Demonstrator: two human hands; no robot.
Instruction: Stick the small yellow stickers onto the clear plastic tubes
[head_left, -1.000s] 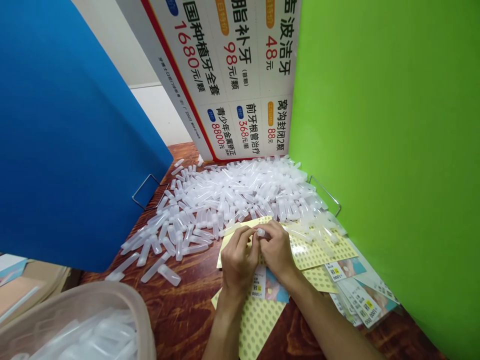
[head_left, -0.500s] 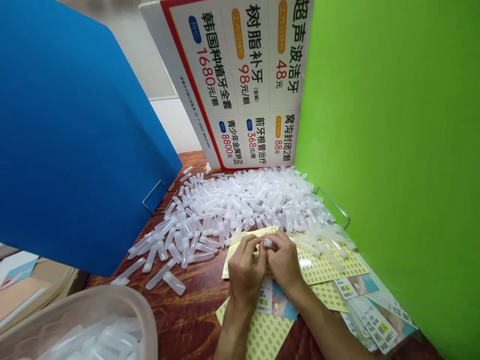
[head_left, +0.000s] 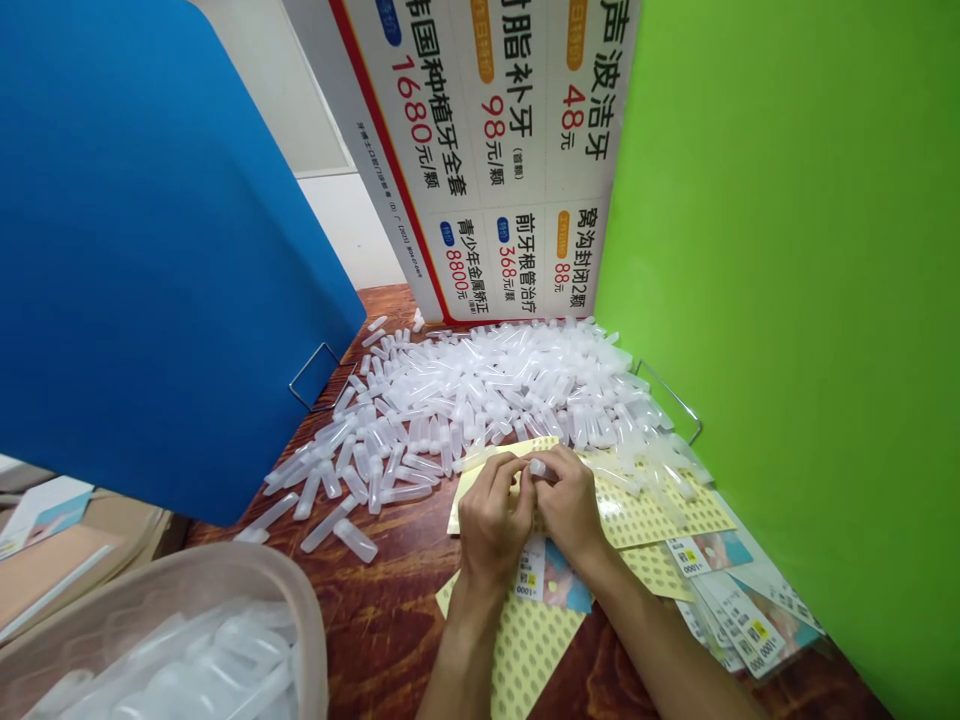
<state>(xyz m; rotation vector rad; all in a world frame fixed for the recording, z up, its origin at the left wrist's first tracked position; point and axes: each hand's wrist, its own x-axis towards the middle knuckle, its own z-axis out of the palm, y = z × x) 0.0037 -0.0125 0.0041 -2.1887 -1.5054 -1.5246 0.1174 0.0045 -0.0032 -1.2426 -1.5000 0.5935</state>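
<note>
My left hand (head_left: 491, 520) and my right hand (head_left: 570, 505) meet over a yellow dotted sticker sheet (head_left: 652, 515) on the wooden table. Between their pinched fingertips sits one small clear plastic tube (head_left: 537, 466); both hands are closed on it. Just beyond the hands lies a big heap of the same clear tubes (head_left: 480, 395). Under my wrists lie small printed labels (head_left: 534, 578) and another yellow sheet (head_left: 517, 650).
A blue panel (head_left: 150, 250) stands on the left, a green panel (head_left: 787, 280) on the right, and a printed price board (head_left: 495, 150) at the back. A beige tub (head_left: 285, 590) holding tubes sits at the near left. More labels (head_left: 739, 620) lie at the near right.
The view shifted slightly. Both hands stay pinched together on the small tube, with only small finger movements.
</note>
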